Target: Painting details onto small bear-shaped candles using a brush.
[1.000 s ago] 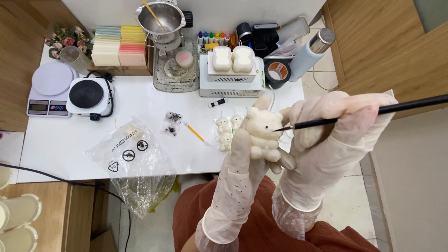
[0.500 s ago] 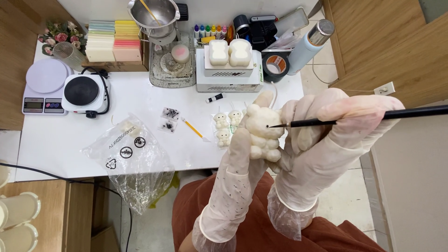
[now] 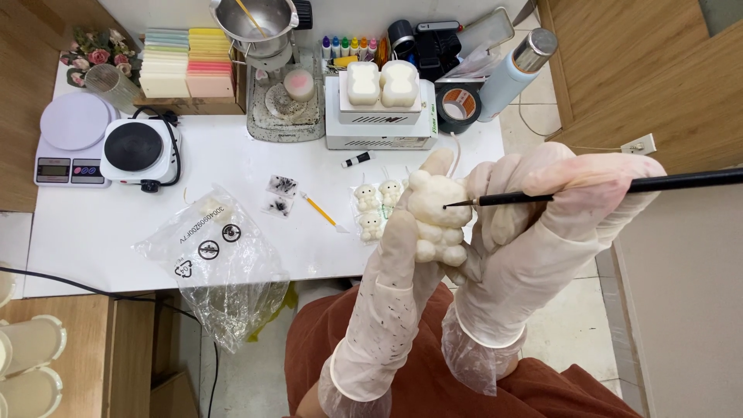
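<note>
My left hand [image 3: 398, 255], in a thin translucent glove, holds a cream bear-shaped figure [image 3: 435, 215] upright in front of me. My gloved right hand [image 3: 553, 213] grips a thin black brush [image 3: 619, 188], and its fine tip touches the bear's face. Three smaller cream bear figures [image 3: 377, 206] lie on the white table [image 3: 101, 232] just behind my left hand. A yellow-handled tool [image 3: 323, 213] and small dark-spotted squares [image 3: 280, 193] lie to their left.
On the table are a clear plastic bag [image 3: 213, 255], a black hot plate [image 3: 135, 147], a white scale [image 3: 70, 139], stacked pastel blocks [image 3: 190, 73], a metal pot [image 3: 259, 19], a white box carrying two cream moulds [image 3: 381, 85], tape roll [image 3: 458, 104] and a bottle [image 3: 515, 73].
The brush tip has come in from the bear's right side and now rests on its face. Both hands stay together in the same place.
</note>
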